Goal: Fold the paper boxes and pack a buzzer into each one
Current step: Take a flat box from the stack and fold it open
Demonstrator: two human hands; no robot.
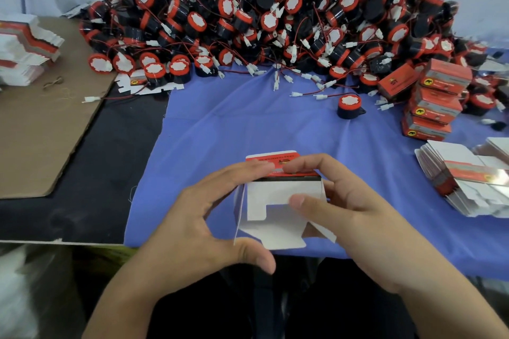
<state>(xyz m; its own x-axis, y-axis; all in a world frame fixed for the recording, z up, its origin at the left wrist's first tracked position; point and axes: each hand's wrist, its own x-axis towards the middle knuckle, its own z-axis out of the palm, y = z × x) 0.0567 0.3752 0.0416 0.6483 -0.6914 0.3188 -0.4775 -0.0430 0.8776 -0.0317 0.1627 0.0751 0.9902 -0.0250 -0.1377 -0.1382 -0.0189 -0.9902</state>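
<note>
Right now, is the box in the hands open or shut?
Open. The paper box has white flaps sticking out untucked; left hand and right hand hold it.

We see soft, even, cool light from above, bright on the cloth point(248, 124), with only faint shadows inside the box point(275, 195), a glare streak on the flat boxes point(462, 181) at right, mild softness throughout, bent lines toward the edges and heavy blur lower left.

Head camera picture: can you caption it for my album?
Left hand and right hand hold a half-folded paper box over the blue cloth, facing a heap of buzzers.
</note>
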